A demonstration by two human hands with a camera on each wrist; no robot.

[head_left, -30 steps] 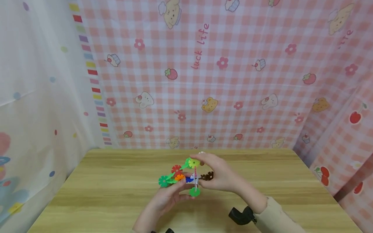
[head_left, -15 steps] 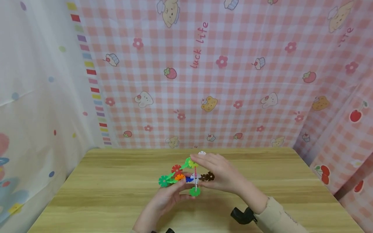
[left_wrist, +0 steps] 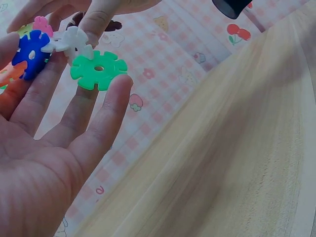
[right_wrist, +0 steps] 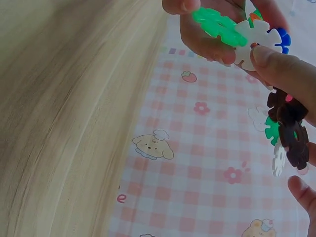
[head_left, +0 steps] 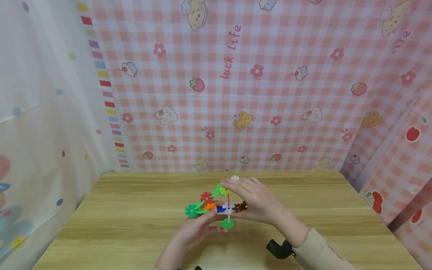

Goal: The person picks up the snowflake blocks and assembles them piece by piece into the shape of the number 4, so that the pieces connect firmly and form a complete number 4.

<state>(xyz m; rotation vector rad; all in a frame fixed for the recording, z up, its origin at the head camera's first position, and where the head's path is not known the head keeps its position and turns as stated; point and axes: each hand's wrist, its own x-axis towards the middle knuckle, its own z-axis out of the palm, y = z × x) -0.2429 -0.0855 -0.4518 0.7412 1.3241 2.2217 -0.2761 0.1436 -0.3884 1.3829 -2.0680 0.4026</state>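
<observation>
A linked structure of notched plastic snowflake discs [head_left: 206, 197] is held up between both hands. My left hand [head_left: 199, 228] grips it from below left, thumb on the orange disc [head_left: 210, 207] beside a blue disc [left_wrist: 32, 54]. In the left wrist view, the little finger touches the green disc [left_wrist: 98, 70] at the lower end. My right hand [head_left: 258, 198] grips from the right, its thumb on the white disc [right_wrist: 257, 42] and its fingers over the yellow disc [head_left: 225, 190]. Brown discs [right_wrist: 291, 128] extend under that palm, partly hidden.
Beneath the hands lies a wood-grain table [head_left: 135, 232]. A pink checked cloth [head_left: 219, 93] hangs behind its far edge, with a pale dotted cloth [head_left: 50, 112] at the left. A black wrist camera mount [head_left: 280, 249] sits at the right sleeve.
The right fingers have straightened and spread over the top of the yellow disc, exposing more of the white disc behind. Both hands and the disc structure have shifted slightly right.
</observation>
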